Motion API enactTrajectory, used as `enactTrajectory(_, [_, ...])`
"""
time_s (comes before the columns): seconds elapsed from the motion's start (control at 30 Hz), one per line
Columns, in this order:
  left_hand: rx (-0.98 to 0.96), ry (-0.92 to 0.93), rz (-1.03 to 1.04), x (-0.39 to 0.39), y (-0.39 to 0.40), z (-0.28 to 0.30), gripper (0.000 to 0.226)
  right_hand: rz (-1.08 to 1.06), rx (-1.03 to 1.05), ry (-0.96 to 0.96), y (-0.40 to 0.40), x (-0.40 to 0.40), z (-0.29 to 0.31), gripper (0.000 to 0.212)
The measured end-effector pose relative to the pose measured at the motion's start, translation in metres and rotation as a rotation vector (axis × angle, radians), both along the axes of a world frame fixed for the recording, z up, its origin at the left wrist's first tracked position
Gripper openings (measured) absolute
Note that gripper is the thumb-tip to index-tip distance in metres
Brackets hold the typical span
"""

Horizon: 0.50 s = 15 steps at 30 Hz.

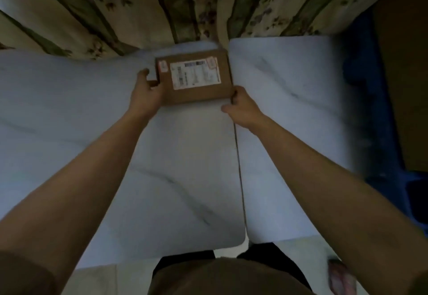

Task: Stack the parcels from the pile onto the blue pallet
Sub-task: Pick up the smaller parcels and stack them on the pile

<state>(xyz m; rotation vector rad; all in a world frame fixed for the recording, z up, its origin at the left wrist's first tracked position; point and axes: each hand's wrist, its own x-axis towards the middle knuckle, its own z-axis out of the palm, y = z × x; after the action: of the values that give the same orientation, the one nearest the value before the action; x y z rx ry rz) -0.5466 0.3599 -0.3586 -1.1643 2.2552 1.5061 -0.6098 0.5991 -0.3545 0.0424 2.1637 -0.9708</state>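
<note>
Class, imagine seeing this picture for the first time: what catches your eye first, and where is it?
The brown parcel with its white label, top centre, held by the left hand and the right hand at its near corners. Then the blue pallet at the right edge, and flowered curtains behind.

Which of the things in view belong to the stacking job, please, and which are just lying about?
Part of the job:
- brown parcel, gripped by the left hand and right hand
- blue pallet, at the right
- large brown box on that pallet

Just there:
- floral curtain
- marble floor tiles
</note>
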Motion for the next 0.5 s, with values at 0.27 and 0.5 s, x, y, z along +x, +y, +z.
enactTrajectory(0.27, [0.424, -0.015, 0.176, 0.014, -0.002, -0.003, 0.037, -0.469, -0.225, 0.021, 0.015, 0.036, 0.032, 0.031])
enactTrajectory(0.5, [0.418, 0.241, -0.216, 0.009, 0.05, 0.068, 0.039, -0.733, -0.313, 0.247, 0.098, 0.084, 0.142, 0.028])
